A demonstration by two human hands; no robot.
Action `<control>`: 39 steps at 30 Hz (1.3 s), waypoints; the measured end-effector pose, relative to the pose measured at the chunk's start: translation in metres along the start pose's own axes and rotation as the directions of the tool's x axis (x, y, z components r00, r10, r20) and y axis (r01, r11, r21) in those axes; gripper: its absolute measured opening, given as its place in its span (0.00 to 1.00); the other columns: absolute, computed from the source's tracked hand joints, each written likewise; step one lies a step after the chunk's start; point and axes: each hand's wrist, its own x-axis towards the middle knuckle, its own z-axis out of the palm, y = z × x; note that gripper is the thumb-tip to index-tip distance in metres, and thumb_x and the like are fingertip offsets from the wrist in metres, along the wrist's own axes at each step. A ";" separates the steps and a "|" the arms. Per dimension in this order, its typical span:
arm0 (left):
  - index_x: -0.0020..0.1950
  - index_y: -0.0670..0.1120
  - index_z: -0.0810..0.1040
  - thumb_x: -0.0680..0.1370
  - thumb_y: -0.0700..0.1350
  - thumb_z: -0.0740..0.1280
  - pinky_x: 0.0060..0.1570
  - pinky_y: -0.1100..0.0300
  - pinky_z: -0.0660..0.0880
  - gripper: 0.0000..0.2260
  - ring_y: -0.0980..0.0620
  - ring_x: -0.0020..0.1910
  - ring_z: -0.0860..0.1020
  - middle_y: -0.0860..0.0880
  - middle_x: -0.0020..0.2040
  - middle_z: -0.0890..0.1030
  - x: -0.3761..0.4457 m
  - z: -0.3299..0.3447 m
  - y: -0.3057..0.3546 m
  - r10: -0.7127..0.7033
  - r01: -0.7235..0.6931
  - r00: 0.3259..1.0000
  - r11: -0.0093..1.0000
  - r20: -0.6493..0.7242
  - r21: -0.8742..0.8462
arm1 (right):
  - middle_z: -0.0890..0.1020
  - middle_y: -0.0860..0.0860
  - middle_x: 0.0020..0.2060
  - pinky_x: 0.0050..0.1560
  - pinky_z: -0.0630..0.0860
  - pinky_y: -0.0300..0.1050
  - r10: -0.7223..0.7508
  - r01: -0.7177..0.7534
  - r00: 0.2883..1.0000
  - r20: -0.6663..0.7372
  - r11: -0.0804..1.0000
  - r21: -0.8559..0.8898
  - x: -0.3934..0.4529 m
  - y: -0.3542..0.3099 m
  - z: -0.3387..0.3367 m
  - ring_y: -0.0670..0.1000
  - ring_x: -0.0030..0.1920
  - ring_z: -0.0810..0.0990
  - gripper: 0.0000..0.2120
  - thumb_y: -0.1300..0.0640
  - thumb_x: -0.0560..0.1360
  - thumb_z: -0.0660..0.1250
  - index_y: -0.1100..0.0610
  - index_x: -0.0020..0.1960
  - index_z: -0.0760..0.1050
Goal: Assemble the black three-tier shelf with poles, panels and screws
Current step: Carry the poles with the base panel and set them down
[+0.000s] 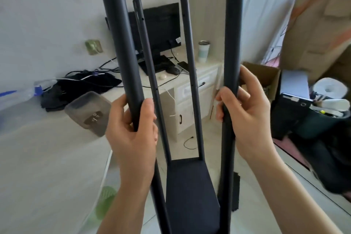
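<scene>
A black shelf frame stands upright in front of me. My left hand (133,131) grips the near left pole (119,43), and my right hand (247,114) grips the near right pole (232,34). Behind them rise the far left pole (146,53) and the far right pole (190,53), each with small screw holes. All of them run down to a black panel (190,192) low on the floor. A clear plastic tray (88,112) holding a few screws lies on the white surface to the left.
A white cabinet (191,97) behind the frame carries a black monitor (161,30), cables and a tumbler (203,51). A water bottle (20,93) and dark cloth lie at left. Cardboard boxes (315,34) and a cluttered bin crowd the right.
</scene>
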 end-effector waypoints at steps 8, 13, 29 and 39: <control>0.45 0.57 0.76 0.80 0.52 0.64 0.22 0.61 0.65 0.05 0.48 0.22 0.67 0.50 0.32 0.75 -0.060 0.112 -0.049 -0.111 0.126 0.973 0.990 0.200 -0.064 | 0.80 0.48 0.36 0.38 0.80 0.47 0.133 -0.149 0.981 -0.139 0.983 -0.108 -0.003 0.002 -0.135 0.53 0.33 0.77 0.20 0.67 0.79 0.65 0.51 0.66 0.69; 0.44 0.59 0.74 0.80 0.55 0.64 0.22 0.62 0.65 0.06 0.50 0.23 0.66 0.50 0.32 0.73 -0.092 0.171 -0.089 -0.195 0.232 0.911 0.971 0.363 -0.062 | 0.78 0.52 0.37 0.39 0.79 0.41 0.245 -0.299 0.935 -0.258 0.933 -0.199 -0.008 0.008 -0.203 0.50 0.34 0.78 0.17 0.70 0.77 0.66 0.51 0.59 0.70; 0.50 0.48 0.75 0.80 0.39 0.69 0.47 0.52 0.81 0.05 0.49 0.42 0.84 0.52 0.39 0.80 -0.144 0.325 -0.196 -0.459 0.265 0.215 0.877 0.862 0.401 | 0.83 0.53 0.42 0.47 0.79 0.44 0.455 -0.759 0.591 -0.666 0.594 -0.267 -0.038 0.076 -0.378 0.48 0.44 0.84 0.19 0.68 0.71 0.72 0.47 0.50 0.71; 0.48 0.54 0.77 0.79 0.39 0.70 0.46 0.68 0.75 0.10 0.62 0.47 0.82 0.57 0.45 0.84 -0.230 0.386 -0.221 -0.513 0.134 -0.047 0.847 0.857 0.514 | 0.84 0.50 0.41 0.46 0.79 0.45 0.493 -0.852 0.404 -0.770 0.509 -0.121 -0.120 0.094 -0.460 0.49 0.45 0.83 0.13 0.70 0.71 0.69 0.54 0.48 0.74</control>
